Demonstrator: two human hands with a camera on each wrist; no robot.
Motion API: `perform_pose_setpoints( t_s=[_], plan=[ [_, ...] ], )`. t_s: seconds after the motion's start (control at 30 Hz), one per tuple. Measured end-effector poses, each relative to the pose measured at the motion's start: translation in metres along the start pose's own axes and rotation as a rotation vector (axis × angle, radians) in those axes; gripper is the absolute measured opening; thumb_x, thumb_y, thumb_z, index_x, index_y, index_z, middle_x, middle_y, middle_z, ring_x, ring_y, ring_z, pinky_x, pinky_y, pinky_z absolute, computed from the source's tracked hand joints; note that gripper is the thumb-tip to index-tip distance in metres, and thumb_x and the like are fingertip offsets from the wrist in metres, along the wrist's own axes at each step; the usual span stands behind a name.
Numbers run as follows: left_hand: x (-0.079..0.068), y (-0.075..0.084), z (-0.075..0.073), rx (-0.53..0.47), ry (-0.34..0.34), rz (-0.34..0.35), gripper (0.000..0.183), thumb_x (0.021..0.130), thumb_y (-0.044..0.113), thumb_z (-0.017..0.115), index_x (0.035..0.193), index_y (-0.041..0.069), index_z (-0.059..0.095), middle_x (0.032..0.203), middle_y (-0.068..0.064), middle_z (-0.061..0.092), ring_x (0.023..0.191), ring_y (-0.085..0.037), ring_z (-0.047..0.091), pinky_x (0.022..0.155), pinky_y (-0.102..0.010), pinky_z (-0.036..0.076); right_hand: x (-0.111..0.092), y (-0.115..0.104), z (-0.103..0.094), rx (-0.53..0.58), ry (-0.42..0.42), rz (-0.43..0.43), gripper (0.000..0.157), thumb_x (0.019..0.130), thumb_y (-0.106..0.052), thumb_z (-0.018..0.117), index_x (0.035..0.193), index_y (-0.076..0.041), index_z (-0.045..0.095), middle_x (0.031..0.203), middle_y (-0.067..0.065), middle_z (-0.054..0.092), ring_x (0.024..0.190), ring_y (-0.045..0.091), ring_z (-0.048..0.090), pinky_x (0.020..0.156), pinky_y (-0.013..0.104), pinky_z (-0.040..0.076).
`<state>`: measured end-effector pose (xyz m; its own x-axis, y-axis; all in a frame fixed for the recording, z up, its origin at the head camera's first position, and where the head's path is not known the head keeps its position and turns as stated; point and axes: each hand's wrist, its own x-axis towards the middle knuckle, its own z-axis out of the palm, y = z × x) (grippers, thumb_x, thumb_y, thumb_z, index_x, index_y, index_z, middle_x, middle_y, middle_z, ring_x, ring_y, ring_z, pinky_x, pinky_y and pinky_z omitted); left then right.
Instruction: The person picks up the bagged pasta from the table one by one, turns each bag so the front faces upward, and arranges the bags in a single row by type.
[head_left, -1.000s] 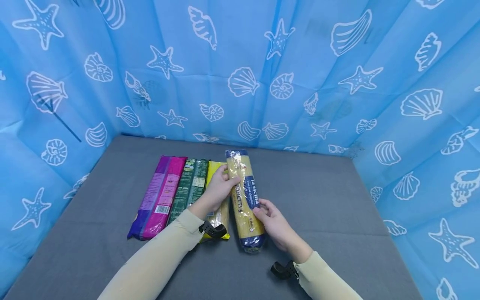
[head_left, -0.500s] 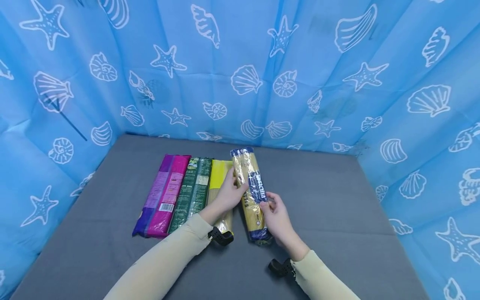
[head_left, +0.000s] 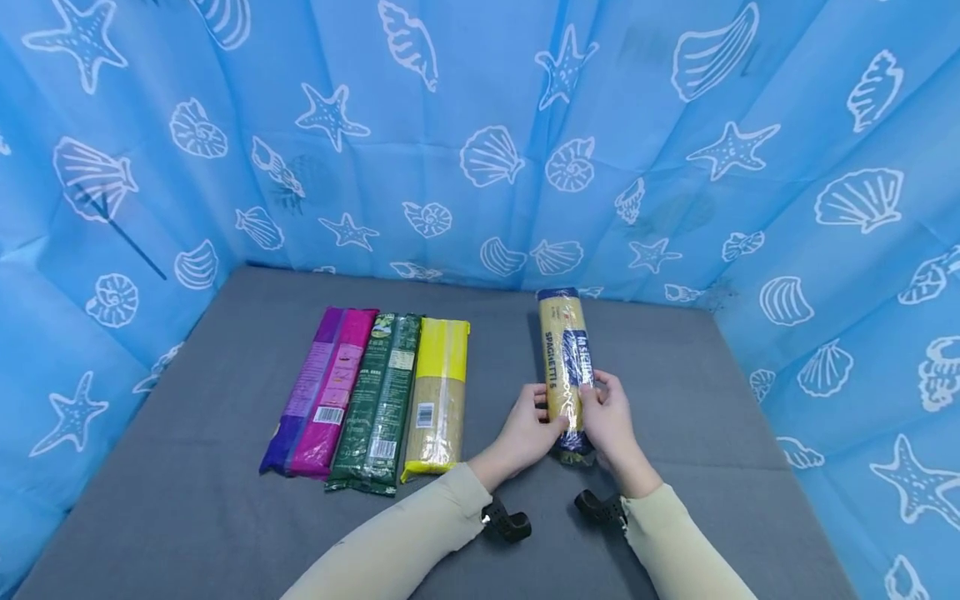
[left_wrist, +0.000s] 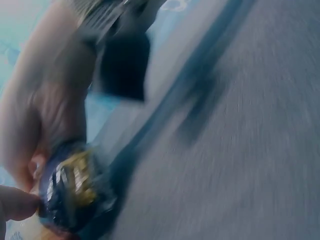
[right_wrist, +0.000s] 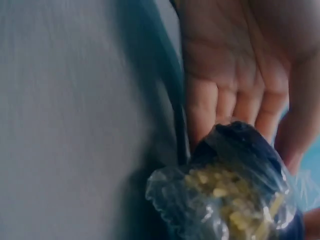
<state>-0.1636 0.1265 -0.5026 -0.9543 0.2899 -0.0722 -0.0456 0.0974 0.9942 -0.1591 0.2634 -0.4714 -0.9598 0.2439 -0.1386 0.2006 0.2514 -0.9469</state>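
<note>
A clear and blue packet of spaghetti [head_left: 558,342] is held between both hands, right of the middle of the grey table. My left hand [head_left: 525,429] grips its lower left side, thumb over the front. On the opposite side my right hand [head_left: 611,417] holds it with the thumb on the front and fingers around the edge. In the left wrist view the packet's blue end [left_wrist: 75,187] shows with fingers either side, blurred. The right wrist view shows the crinkled plastic end of the packet [right_wrist: 235,195] with pasta tips inside, against the fingers.
Left on the table [head_left: 187,517], three more pasta packets lie side by side: a purple and pink one [head_left: 322,392], a green one [head_left: 377,400] and a yellow one [head_left: 438,392]. A blue curtain [head_left: 420,167] with white shells and starfish stands behind and at both sides.
Both hands have carried the spaghetti packet to the right, away from the yellow packet, and it stands straighter in view. The left hand has shifted from its upper left side to near its lower end.
</note>
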Motion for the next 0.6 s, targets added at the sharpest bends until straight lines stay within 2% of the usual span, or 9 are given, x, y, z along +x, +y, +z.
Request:
perform_pose_setpoints(
  t_s=[0.13,0.3,0.47,0.6],
  plan=[
    [0.004,0.0,0.023,-0.033,0.0,-0.021,0.05,0.088,0.007,0.069,0.131,0.006,0.044,0.115,-0.005,0.052,0.093,-0.014,0.056,0.073,-0.027,0.052,0.013,0.005,-0.018,-0.022,0.014,0.044,0.046,0.105,-0.019,0.037,0.146,-0.001,0.026,0.117,0.027,0.054,0.087,0.026,0.062,0.067,0.031,0.054],
    [0.014,0.001,0.042,-0.087,-0.014,-0.055,0.061,0.083,0.0,0.073,0.136,0.006,0.044,0.107,-0.005,0.054,0.089,-0.014,0.056,0.069,-0.027,0.053,0.029,0.011,-0.03,-0.065,0.041,0.065,0.049,0.105,-0.021,0.036,0.148,0.0,0.024,0.123,0.028,0.051,0.093,0.029,0.06,0.069,0.03,0.054],
    [0.026,0.006,0.05,-0.06,-0.066,-0.081,0.069,0.082,0.0,0.074,0.143,0.009,0.041,0.109,-0.005,0.056,0.087,-0.013,0.058,0.069,-0.026,0.053,0.043,0.015,-0.037,-0.088,0.087,0.08,0.048,0.106,-0.022,0.036,0.148,-0.001,0.026,0.127,0.027,0.05,0.096,0.031,0.059,0.069,0.029,0.053],
    [0.037,0.01,0.051,-0.032,-0.141,-0.073,0.073,0.083,-0.003,0.072,0.146,0.01,0.037,0.113,-0.007,0.057,0.091,-0.014,0.06,0.074,-0.027,0.053,0.053,0.013,-0.042,-0.105,0.108,0.069,0.047,0.106,-0.022,0.035,0.147,-0.001,0.027,0.127,0.027,0.05,0.098,0.032,0.058,0.069,0.031,0.053]
  ],
)
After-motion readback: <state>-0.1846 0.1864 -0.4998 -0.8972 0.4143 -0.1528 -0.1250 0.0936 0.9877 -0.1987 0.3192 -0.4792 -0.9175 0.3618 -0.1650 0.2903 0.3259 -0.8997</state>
